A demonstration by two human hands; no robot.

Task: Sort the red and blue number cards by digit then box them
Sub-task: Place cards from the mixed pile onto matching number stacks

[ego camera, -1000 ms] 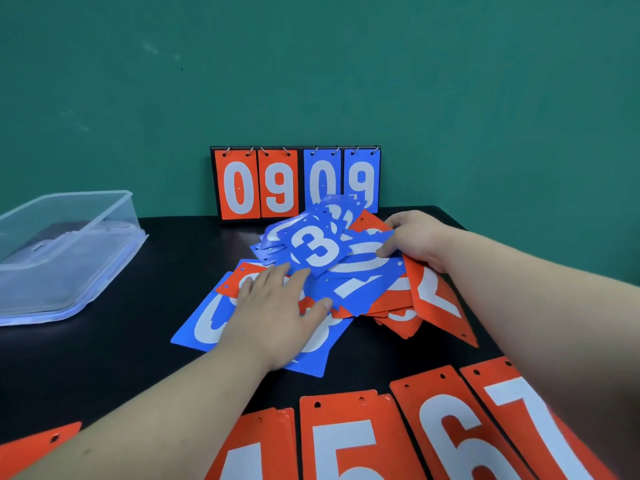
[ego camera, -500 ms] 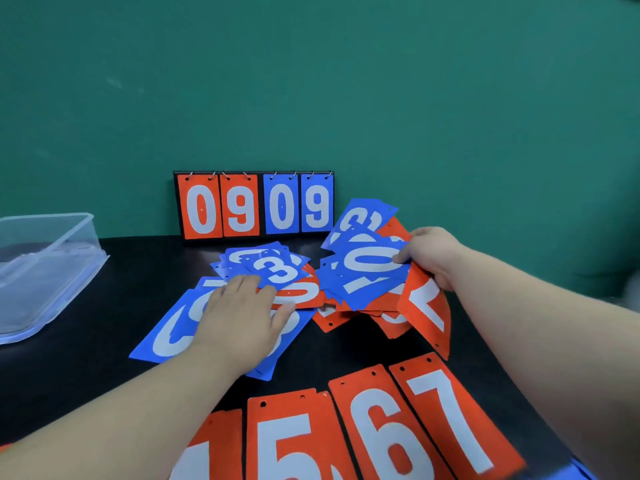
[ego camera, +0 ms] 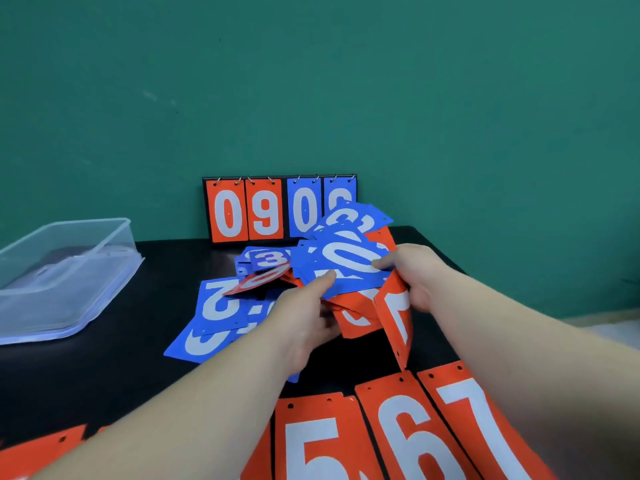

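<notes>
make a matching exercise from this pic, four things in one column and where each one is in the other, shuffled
Things
1. clear plastic box
2. flip scoreboard
3. red 5, 6 and 7 cards
4. mixed bundle of cards

Places
a. gripped between left hand and right hand
b. in a row at the near edge
c. upright against the green wall
d. far left of the table

Pairs: 1-d, 2-c, 3-b, 4-a

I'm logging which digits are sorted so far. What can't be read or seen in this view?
Head view:
1. Last blue flip card on the scoreboard: digit half covered by the card bundle gripped by the left hand and right hand.
2. Red card beside the 5 card: digit hidden by the left forearm and bottom edge.
3. Bundle's lower cards: overlapped.
4. Clear box: contents blurred.
</notes>
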